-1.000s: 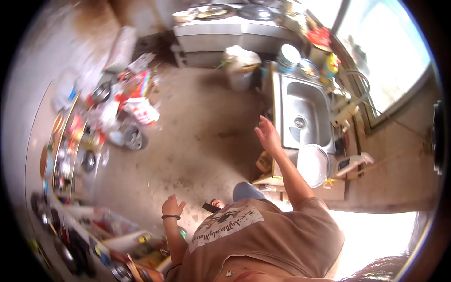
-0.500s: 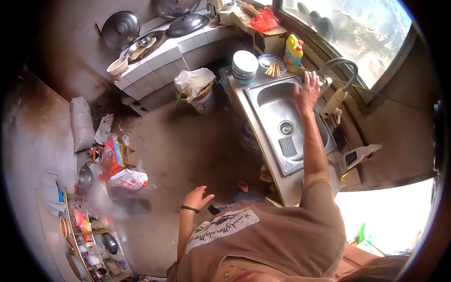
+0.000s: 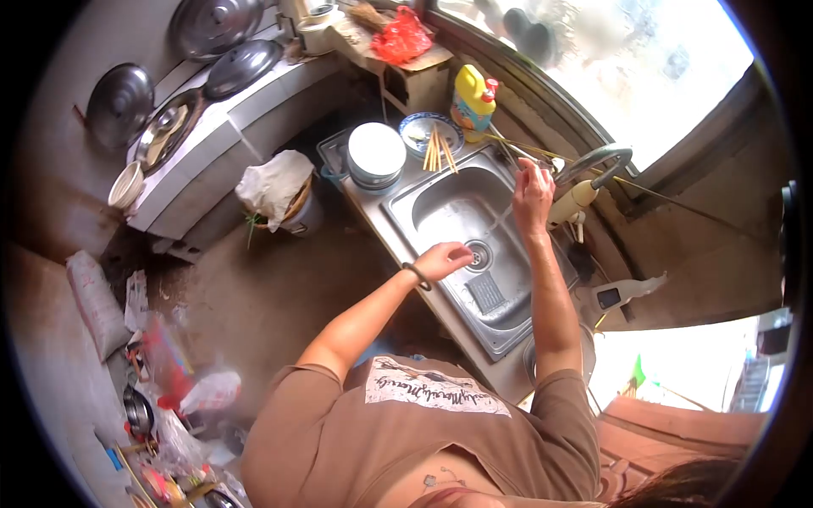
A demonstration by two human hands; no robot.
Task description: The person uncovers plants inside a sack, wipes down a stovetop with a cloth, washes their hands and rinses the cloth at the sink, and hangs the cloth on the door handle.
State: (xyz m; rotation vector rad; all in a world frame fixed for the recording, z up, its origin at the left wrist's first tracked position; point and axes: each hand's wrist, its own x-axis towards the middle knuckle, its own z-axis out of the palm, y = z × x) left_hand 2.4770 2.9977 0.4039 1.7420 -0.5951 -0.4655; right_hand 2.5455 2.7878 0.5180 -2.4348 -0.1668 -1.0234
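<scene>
My right hand [image 3: 533,199] is raised over the back side of the steel sink [image 3: 440,216], its fingers curled around the end of the faucet spout [image 3: 584,165]. A thin pale streak, like running water [image 3: 501,218], slants down from below that hand into the basin. My left hand [image 3: 445,261], with a dark band at the wrist, reaches over the near rim close to the drain [image 3: 478,256]. Its fingers are loosely stretched and hold nothing I can see. Chopsticks [image 3: 439,151] lie on a blue-patterned plate [image 3: 415,127] beyond the sink, their ends toward the basin.
Stacked bowls [image 3: 376,157] stand at the counter's left corner. A yellow detergent bottle [image 3: 472,97] is by the window. A cloth-covered bucket [image 3: 275,190] sits on the floor. Pot lids [image 3: 243,68] rest on the tiled stove ledge. Bags [image 3: 203,394] clutter the lower left.
My left hand has risen from beside my body to over the sink. My right hand has changed from spread fingers to a curled grip at the spout. My view has shifted, and a water-like streak now shows.
</scene>
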